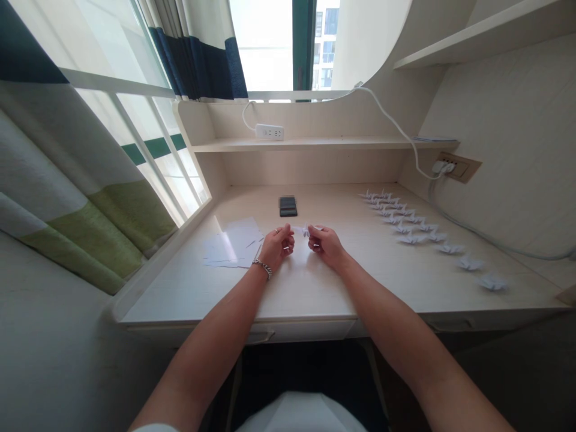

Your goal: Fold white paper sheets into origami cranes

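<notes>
Over the middle of the desk, a small white folded-paper crane (305,231) is between my two hands. My right hand (324,243) pinches its right side between thumb and fingers. My left hand (278,245), with a bracelet at the wrist and a ring, is closed at the crane's left side, fingertips pinched on a thin white edge. The crane's finer folds are too small to make out. White paper sheets (236,240) lie overlapping just left of my left hand. To the right, several finished paper cranes (411,239) stand in rows.
A dark flat case-like object (288,206) lies beyond my hands. On the shelf (315,144) above sits a white power strip (269,131). A white cable (400,129) runs to the wall socket (459,167). Curtains (90,198) hang at left; the desk's front edge (306,317) is near me.
</notes>
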`<action>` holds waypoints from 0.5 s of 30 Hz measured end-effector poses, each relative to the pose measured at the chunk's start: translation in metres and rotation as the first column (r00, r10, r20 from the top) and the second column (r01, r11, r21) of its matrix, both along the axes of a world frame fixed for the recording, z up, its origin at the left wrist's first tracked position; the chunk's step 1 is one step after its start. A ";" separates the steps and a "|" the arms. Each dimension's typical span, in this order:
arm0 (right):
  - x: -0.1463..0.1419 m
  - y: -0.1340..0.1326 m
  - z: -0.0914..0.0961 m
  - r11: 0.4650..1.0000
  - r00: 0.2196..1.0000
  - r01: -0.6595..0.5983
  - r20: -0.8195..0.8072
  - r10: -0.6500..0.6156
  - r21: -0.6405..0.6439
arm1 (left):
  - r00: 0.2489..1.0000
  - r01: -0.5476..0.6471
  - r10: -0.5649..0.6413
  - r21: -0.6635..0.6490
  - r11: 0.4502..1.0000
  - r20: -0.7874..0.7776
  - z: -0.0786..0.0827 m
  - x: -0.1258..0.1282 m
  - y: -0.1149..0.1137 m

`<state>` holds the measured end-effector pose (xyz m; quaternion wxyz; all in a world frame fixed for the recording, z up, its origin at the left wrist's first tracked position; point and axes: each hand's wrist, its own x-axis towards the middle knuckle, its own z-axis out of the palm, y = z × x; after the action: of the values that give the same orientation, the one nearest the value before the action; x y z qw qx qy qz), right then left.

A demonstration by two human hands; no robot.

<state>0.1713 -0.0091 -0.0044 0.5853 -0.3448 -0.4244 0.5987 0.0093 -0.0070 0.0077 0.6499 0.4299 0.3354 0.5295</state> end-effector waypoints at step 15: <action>-0.002 -0.002 0.000 0.999 0.997 -0.041 0.063 0.041 -0.002 | 0.999 0.033 -0.033 -0.003 0.999 -0.024 -0.004 0.003 0.000</action>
<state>0.1690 -0.0110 -0.0040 0.5591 -0.3551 -0.4493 0.5996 0.0119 -0.0071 0.0040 0.6549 0.4408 0.3370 0.5130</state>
